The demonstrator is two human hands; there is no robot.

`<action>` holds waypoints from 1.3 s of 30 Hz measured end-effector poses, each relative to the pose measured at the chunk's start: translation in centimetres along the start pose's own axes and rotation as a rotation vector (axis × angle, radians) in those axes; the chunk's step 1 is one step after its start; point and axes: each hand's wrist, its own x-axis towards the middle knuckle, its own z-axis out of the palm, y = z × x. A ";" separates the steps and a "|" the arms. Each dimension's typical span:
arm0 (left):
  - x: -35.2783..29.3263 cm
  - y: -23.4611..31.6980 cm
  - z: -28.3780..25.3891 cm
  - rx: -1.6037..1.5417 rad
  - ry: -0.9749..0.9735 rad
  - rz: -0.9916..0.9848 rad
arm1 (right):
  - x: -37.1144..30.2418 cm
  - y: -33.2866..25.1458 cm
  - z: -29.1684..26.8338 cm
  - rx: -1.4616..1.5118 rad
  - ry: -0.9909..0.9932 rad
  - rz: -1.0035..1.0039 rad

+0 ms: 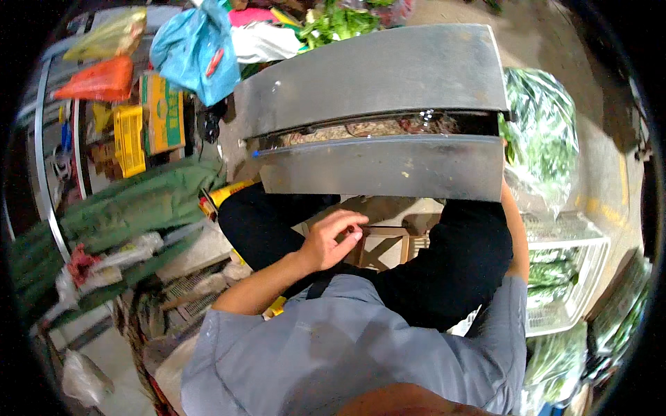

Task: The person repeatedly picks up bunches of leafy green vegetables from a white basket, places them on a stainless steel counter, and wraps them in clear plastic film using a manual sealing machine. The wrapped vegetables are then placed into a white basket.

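Note:
In front of me stands a grey metal box-like unit with a wide upper panel and a lower panel. Between the panels runs a slot with brownish, crumbly-looking matter. My left hand hovers over my lap below the unit, fingers loosely stretched and thumb apart, nothing visible in it. Under that hand is a small brown wooden frame or stool. My right forearm reaches up along the unit's right edge. My right hand's fingers are hidden there, near a clear bag of leafy greens.
At right, a white plastic crate holds wrapped greens, with more bagged greens nearer. At left are a green tarp, a blue plastic bag, a yellow crate, a cardboard box and an orange bag. Loose greens lie beyond.

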 end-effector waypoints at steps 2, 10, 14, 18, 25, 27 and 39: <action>0.3 1.5 -1.3 0.083 0.156 0.017 | 1.0 0.2 -1.0 -0.003 -0.045 -0.067; 2.0 -3.6 -10.0 0.140 0.683 0.173 | -9.3 -8.4 -14.9 0.663 -0.027 -0.072; 2.3 -3.2 -14.5 -0.080 0.556 -0.179 | -17.5 -21.3 -22.8 0.545 -0.309 -0.423; 2.3 -1.3 -17.1 -0.200 0.333 -0.397 | -19.3 -28.8 -22.3 0.334 -0.662 -0.409; 4.3 -3.0 -19.2 -0.514 0.152 -0.446 | -17.5 -31.9 -17.9 0.496 -0.831 -0.149; 4.8 -3.8 -19.9 -0.607 0.130 -0.446 | -16.1 -31.8 -16.7 0.517 -0.835 -0.148; -2.8 -5.2 -17.5 -0.702 0.213 -0.241 | -23.8 -24.9 -19.2 0.597 -0.656 -0.167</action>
